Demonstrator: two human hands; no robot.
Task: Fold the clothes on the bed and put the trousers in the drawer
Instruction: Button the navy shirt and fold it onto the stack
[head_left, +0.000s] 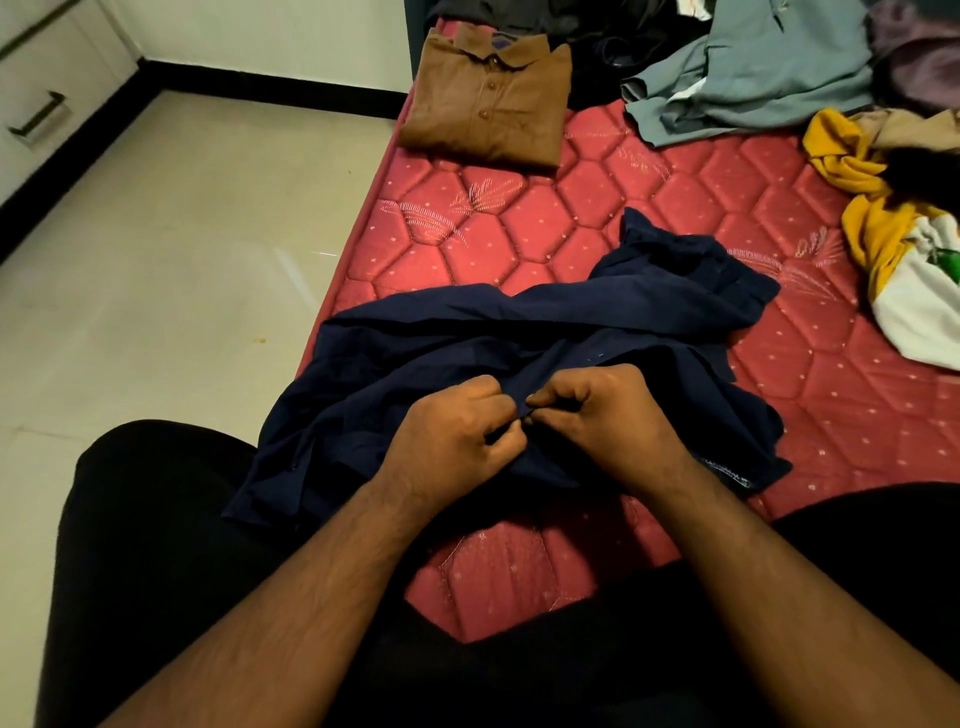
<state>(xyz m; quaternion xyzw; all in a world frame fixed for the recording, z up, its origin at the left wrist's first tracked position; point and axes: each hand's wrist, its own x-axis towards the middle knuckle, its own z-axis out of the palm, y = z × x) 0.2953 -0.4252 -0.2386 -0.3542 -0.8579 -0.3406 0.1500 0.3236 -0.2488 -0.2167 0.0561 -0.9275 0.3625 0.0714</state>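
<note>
A crumpled navy blue shirt lies across the near part of the red quilted mattress, one side hanging over the bed's left edge. My left hand and my right hand meet at its middle, both pinching the same fold of navy cloth between fingers and thumb. A brown button shirt lies neatly folded at the far left of the bed. Unfolded clothes sit at the far right: a grey-blue garment and a yellow and white one.
More dark and purple clothes are heaped along the bed's far edge. A white cabinet with drawers and dark handles stands at the far left across the pale tiled floor. My black-clad legs frame the near edge.
</note>
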